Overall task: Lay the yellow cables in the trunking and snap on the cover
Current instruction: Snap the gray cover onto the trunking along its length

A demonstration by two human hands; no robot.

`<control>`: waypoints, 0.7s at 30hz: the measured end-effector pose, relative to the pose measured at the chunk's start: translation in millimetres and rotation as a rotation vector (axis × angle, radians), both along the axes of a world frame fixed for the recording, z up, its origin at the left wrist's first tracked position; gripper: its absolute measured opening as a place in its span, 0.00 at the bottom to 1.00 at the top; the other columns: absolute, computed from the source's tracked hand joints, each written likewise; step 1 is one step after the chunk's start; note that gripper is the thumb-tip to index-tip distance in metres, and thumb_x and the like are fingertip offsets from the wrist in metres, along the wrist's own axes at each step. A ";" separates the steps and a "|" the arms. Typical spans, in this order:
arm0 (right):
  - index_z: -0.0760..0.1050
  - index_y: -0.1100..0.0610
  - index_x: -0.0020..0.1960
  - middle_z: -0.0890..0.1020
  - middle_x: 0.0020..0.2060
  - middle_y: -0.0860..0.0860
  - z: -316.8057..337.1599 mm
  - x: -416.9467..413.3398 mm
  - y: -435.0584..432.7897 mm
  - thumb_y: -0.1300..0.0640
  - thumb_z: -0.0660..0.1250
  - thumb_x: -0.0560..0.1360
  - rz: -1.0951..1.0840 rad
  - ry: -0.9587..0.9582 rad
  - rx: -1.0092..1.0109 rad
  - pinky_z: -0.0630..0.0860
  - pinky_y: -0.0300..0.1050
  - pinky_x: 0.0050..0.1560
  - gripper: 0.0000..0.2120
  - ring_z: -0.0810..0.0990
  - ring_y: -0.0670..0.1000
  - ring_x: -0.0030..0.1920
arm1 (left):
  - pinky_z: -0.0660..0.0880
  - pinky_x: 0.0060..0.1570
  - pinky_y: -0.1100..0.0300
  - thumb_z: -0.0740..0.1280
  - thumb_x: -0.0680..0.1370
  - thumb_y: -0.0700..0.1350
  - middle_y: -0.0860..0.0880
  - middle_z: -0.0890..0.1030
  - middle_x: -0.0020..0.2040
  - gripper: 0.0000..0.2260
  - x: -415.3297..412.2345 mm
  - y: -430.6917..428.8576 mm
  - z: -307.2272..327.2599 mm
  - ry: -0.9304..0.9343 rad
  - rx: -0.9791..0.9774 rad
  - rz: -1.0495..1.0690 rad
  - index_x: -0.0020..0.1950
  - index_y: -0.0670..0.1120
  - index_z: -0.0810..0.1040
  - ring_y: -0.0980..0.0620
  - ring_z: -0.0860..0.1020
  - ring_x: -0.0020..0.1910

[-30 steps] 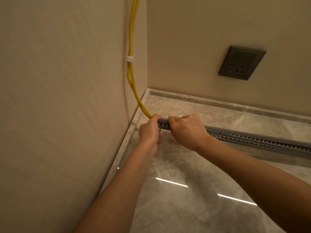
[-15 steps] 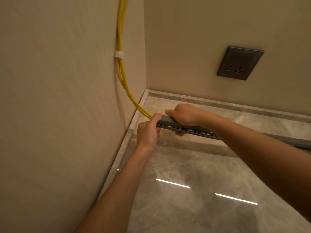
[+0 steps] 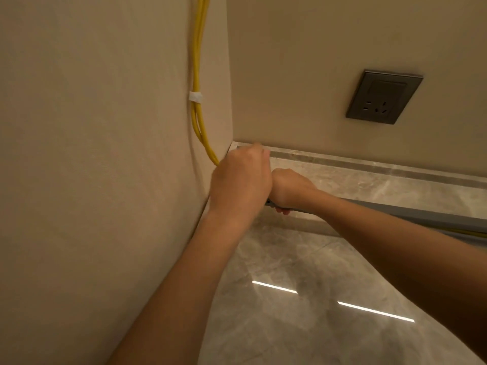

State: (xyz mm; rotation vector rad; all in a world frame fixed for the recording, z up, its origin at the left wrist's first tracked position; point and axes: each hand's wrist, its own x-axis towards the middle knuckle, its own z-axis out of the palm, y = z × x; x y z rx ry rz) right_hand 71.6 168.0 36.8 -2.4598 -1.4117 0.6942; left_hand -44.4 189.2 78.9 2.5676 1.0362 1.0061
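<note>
In the wall corner, at the trunking [image 3: 421, 213] end: right hand [image 3: 290, 189] gripping it, left hand [image 3: 241, 180] curled over the cables' [image 3: 197, 122] entry, hold unseen. Likely snapping shut; next, firm pressing rightward.

yellow cables [image 3: 197, 61]: hang bundled down wall [image 3: 92, 127], bending at bottom | grey trunking [image 3: 411, 212]: low along floor [image 3: 290, 333], yellow inside

Two beige walls [image 3: 79, 127]; dark socket [image 3: 383, 97] on far one; glossy grey marble floor [image 3: 303, 338] mirrors two light strips [image 3: 274, 287].
</note>
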 end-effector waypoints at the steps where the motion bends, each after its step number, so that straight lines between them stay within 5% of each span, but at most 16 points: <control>1: 0.75 0.58 0.33 0.81 0.26 0.54 0.0 0.1 -0.2 0.56 0.57 0.75 -0.001 0.011 0.006 0.76 0.41 0.29 0.15 0.80 0.51 0.24 | 0.66 0.31 0.56 0.58 0.79 0.40 0.44 0.78 0.37 0.08 12.1 4.4 2.5 0.090 -0.004 -0.013 0.42 0.42 0.74 0.43 0.77 0.38; 4: 0.75 0.59 0.33 0.80 0.23 0.53 0.6 0.2 -1.1 0.58 0.57 0.75 -0.006 0.028 0.022 0.75 0.40 0.27 0.14 0.79 0.50 0.21 | 0.68 0.36 0.52 0.56 0.79 0.38 0.41 0.79 0.50 0.08 33.2 22.3 -12.6 0.488 -0.132 -0.023 0.55 0.40 0.71 0.41 0.77 0.47; 8: 0.74 0.59 0.32 0.79 0.23 0.54 2.1 0.5 2.0 0.59 0.57 0.77 -0.055 0.080 0.010 0.74 0.39 0.23 0.16 0.77 0.50 0.19 | 0.69 0.29 0.61 0.56 0.78 0.41 0.49 0.82 0.33 0.10 35.8 41.8 -25.3 0.800 -0.345 -0.160 0.48 0.45 0.77 0.52 0.80 0.28; 12: 0.74 0.60 0.33 0.78 0.17 0.51 10.6 12.6 0.7 0.56 0.52 0.77 -0.066 0.147 -0.002 0.76 0.41 0.29 0.19 0.79 0.50 0.20 | 0.65 0.28 0.61 0.52 0.81 0.46 0.51 0.79 0.26 0.11 38.2 48.7 -27.5 0.697 -0.314 -0.148 0.44 0.50 0.72 0.53 0.77 0.23; 17: 0.74 0.63 0.33 0.79 0.23 0.56 10.9 21.5 -10.0 0.58 0.49 0.78 -0.034 0.170 -0.148 0.73 0.40 0.27 0.21 0.77 0.51 0.20 | 0.65 0.31 0.58 0.48 0.81 0.54 0.50 0.77 0.23 0.21 39.5 44.5 -36.6 0.621 -0.255 -0.086 0.35 0.46 0.71 0.52 0.76 0.23; 21: 0.73 0.61 0.31 0.78 0.20 0.53 6.2 19.9 -9.7 0.58 0.52 0.78 -0.007 0.080 -0.100 0.74 0.40 0.26 0.20 0.77 0.49 0.18 | 0.69 0.29 0.60 0.49 0.80 0.49 0.47 0.77 0.22 0.24 44.8 41.7 -31.4 0.719 -0.360 -0.160 0.30 0.43 0.74 0.49 0.76 0.22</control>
